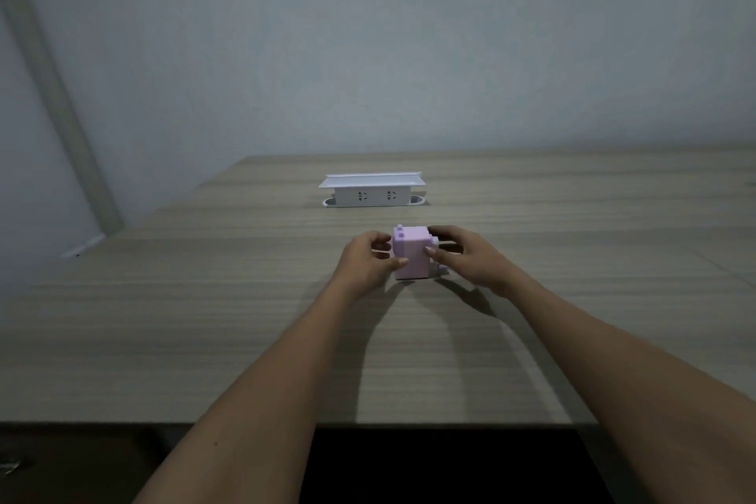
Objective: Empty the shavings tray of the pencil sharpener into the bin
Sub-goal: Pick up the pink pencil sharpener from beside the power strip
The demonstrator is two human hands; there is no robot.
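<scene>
— Head view: where is the pencil sharpener point(410, 252) sitting?

— Mid-table point(204, 319), the left hand point(367, 260) and right hand point(466, 258) cupping its sides, fingers touching, not visibly clamping.

— Handling?

— Probably light, stiff, slick plastic; I'm guessing the tray pulls from low down.

Pencil sharpener point(411, 252) pale pink-lilac, plain. Bench point(204, 319) grey-brown with horizontal wood-grain streaks. Socket box point(371, 192) white, dark socket slots. Wall point(409, 33) flat pale grey-blue.
</scene>
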